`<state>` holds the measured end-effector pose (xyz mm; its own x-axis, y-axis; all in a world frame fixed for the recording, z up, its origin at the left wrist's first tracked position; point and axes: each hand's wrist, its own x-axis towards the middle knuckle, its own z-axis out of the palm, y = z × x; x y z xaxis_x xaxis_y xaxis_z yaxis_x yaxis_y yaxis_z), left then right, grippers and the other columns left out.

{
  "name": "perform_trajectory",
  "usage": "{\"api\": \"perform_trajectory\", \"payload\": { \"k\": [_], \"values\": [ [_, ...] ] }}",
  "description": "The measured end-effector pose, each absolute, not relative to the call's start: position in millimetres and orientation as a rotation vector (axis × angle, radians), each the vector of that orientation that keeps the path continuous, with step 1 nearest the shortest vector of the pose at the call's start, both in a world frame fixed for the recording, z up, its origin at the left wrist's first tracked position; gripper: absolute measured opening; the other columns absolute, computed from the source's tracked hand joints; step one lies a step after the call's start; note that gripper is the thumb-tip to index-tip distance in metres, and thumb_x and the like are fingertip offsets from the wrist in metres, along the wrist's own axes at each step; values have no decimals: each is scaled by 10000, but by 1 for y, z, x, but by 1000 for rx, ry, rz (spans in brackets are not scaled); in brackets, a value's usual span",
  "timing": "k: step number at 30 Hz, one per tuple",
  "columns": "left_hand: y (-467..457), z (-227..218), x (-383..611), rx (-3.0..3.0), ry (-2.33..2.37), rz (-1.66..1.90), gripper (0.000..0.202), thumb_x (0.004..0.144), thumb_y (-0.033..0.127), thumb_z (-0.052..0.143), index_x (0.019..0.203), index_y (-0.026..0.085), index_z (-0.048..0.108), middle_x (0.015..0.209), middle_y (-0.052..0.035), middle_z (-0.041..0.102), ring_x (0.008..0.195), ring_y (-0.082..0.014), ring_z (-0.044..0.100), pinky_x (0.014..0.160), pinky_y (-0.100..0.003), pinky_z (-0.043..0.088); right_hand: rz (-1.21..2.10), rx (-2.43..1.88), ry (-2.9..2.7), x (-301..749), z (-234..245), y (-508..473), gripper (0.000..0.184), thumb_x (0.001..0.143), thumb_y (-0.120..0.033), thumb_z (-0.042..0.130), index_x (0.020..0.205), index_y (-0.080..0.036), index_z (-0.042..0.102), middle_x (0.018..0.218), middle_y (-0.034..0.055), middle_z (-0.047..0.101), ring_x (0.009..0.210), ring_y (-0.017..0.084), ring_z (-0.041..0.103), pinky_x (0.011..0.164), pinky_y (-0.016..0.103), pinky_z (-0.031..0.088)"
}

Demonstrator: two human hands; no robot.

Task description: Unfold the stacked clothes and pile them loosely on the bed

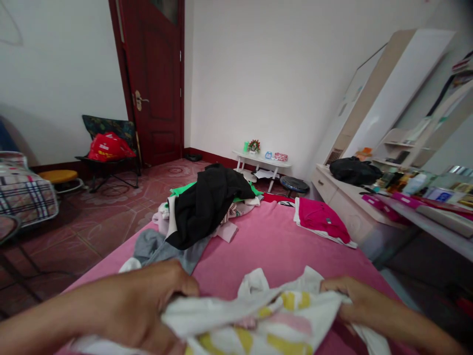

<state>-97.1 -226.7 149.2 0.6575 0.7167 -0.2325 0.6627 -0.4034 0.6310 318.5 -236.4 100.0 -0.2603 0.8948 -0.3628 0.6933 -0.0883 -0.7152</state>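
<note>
A white garment with yellow and pink print is stretched between my two hands at the near edge of the bed. My left hand grips its left side, with the fingers curled into the cloth. On the other side, my right hand pinches the fabric, and a loose white strip hangs past it. The garment is bunched, so its exact kind cannot be made out. Beyond it, a heap of clothes holds a black garment on top and a grey one below. A folded magenta garment lies at the far right.
Everything rests on a pink bed cover. To the right stand a drawer cabinet with a black bag and a cluttered dresser. A low white table is at the wall. A chair with a red bag stands by the door.
</note>
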Motion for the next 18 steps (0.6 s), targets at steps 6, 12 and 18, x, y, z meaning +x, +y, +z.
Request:
{"api": "perform_trajectory", "payload": {
  "k": [6,12,18],
  "values": [
    [-124,232,-110,2360,1655,1232,471,808,446,575,1171,145,591,1002,-42,662,879,-216,611,766,-308,486,623,-1034,-1337,291,208,-112,488,674,-379,706,1125,-261,565,1108,29,619,946,162,631,758,271,529],
    [-17,166,-80,2736,1571,818,646,839,603,474,1342,199,498,1321,-118,512,1189,-300,497,996,-415,390,171,-1435,-1277,331,124,-22,651,704,-396,653,1298,-239,439,1309,133,519,1109,285,594,893,490,499],
    [2,86,-57,2783,1826,423,701,831,659,432,1438,312,375,1444,-177,384,1251,-409,415,906,-551,399,-11,-1912,-1242,427,28,-31,495,649,-241,650,1133,-152,590,1178,183,595,1218,398,494,1041,552,342]
  ]
}}
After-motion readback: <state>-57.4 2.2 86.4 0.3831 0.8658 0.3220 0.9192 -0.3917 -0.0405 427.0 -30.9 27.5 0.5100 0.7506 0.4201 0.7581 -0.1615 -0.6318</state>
